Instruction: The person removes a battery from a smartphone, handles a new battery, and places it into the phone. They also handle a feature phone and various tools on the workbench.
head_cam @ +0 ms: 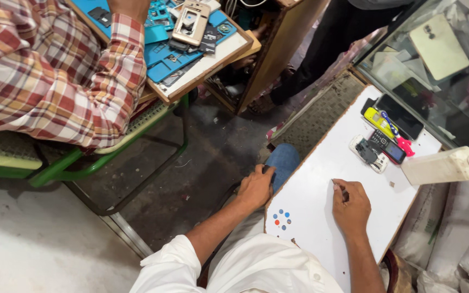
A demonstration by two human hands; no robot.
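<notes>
While the left hand (256, 187) grips a knee, the right hand (350, 205) pinches something tiny beside coloured dots (282, 219).

The person wears a white, loose-fitting cloth shirt whose fabric fills the near edge of the view. Its left sleeve is rolled up into a thick, rumpled cuff above the elbow, leaving the forearm bare down to the left hand (255, 187). On the right side the shirt's cloth bunches in soft folds near the elbow, and the right forearm is likewise bare to the right hand (351, 206). A knee clad in blue denim trousers shows just beyond the left hand.
</notes>
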